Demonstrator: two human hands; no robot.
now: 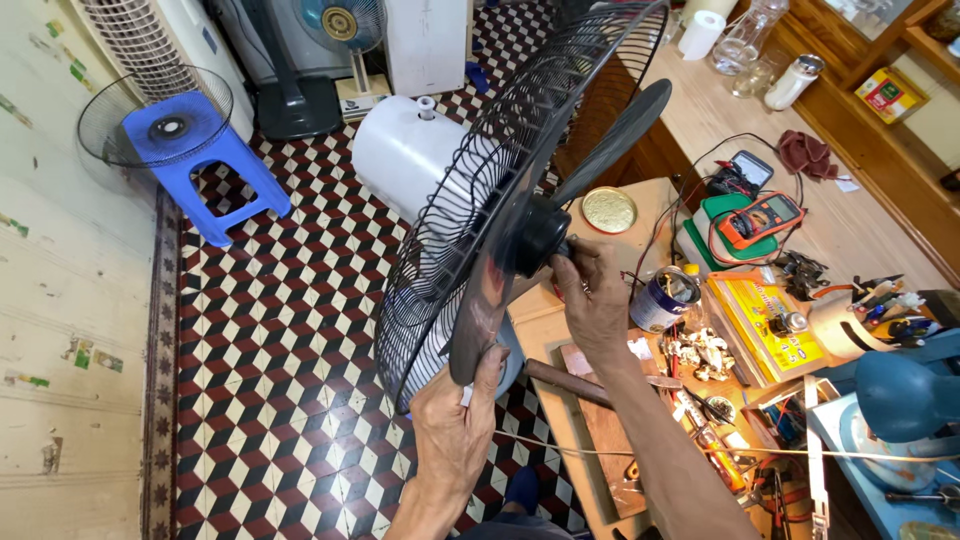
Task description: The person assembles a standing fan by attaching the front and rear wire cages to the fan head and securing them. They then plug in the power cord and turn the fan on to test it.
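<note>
Dark translucent fan blade (600, 150) on a black hub (540, 235), backed by black wire guard (450, 220), raised over the desk (545, 325) edge. Left hand (455, 430) clamped on the lower blade tip; right hand (595, 295) pinched at the hub, fingertips hidden. Upper guard cut off.

Bright, even daylight fills the room, leaving only soft shadows under the blue stool (200, 160). Beside it, walls bow from wide-lens distortion. The smoky fan blade (610, 135) shows slight glare.
</note>
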